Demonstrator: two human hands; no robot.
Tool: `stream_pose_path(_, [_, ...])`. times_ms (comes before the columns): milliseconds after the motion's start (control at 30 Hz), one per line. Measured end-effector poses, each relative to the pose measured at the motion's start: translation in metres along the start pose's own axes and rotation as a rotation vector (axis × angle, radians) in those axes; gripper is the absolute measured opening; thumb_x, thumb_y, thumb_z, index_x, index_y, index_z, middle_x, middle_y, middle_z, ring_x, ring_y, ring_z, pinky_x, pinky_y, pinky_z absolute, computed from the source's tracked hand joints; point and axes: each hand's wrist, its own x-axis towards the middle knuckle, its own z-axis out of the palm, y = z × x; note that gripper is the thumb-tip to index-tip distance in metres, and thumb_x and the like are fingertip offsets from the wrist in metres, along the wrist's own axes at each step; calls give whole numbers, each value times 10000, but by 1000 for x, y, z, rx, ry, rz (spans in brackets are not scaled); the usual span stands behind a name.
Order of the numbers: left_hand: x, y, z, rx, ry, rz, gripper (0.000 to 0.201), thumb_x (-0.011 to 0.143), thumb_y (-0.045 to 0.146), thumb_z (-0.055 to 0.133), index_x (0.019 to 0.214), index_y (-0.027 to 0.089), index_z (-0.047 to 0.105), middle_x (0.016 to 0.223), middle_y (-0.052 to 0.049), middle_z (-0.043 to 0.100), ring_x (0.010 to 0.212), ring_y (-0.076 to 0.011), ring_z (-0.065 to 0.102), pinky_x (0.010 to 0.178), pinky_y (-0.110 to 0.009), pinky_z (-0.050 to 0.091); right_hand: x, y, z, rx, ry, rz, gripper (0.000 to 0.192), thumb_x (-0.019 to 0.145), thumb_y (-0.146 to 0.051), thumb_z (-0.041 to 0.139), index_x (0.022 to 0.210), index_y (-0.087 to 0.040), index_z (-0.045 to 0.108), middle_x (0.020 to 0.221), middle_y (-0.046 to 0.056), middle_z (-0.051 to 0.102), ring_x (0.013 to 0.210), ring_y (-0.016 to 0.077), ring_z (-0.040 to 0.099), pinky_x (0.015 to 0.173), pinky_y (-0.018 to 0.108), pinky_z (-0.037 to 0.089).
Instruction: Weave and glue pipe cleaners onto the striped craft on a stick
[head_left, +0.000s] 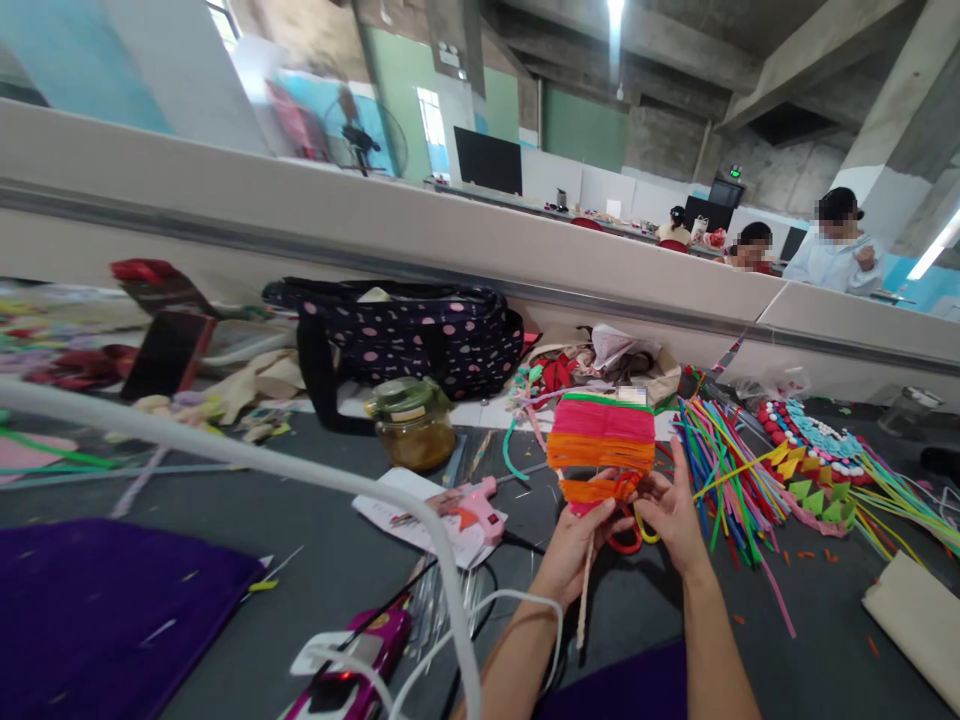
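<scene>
A striped craft piece [602, 424] of pink and orange strips, with a green top edge, is held up over the dark table. A gap runs between its orange bands. My left hand [579, 545] is closed on its lower edge, where a thin pale stick [585, 595] hangs down. At the lower right corner, my right hand [673, 505] pinches with thumb and bent fingers while one finger points up. Red loops [626, 543] and a yellow one show between and just below my hands; what they belong to is partly hidden.
Colourful pipe cleaners [731, 480] lie right of my hands, beside a beaded craft [817, 450]. Leftward are a pink glue gun [480, 508], a lidded glass jar [412, 425] and a dotted bag [420, 335]. A white cable [352, 470] crosses the foreground. Other people sit and stand beyond the partition.
</scene>
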Motion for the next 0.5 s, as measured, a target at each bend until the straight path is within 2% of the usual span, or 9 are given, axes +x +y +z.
stream_pose_path(67, [1,-4,1,15,19,38,663,712,176,767,1323,167,510,1087,-132,720,987,-271,686,805,-356,587,1,7,4,-81,49,-40,942,736,-213,708,1485,-298,142,1111,50,676,957,196,657,894,383,496])
stream_pose_path(167, [2,-10,2,50,39,97,624,676,219,801,1255,156,579,1072,-131,726,977,-280,686,848,-391,564,1,18,6,-228,128,-111,684,766,-231,691,1377,-264,387,1156,61,650,1031,203,627,938,374,471])
stream_pose_path(267, [3,-17,2,103,39,157,485,671,240,803,1126,140,666,1028,-119,739,947,-270,692,878,-392,543,2,24,9,-334,184,-159,486,774,-261,689,1233,-234,531,1160,65,635,1029,206,614,892,340,484])
stream_pose_path(400, [5,-24,-1,237,63,228,281,678,263,791,915,122,737,851,-82,755,847,-233,695,819,-332,555,3,29,15,-325,295,-146,277,790,-343,673,1022,-204,611,942,35,657,826,172,627,734,282,506])
stream_pose_path(500, [5,-28,-4,303,63,232,248,689,276,780,885,127,748,772,-60,745,760,-215,690,751,-314,567,4,34,19,-281,395,-119,240,789,-383,670,924,-198,597,833,9,638,750,156,615,660,251,502])
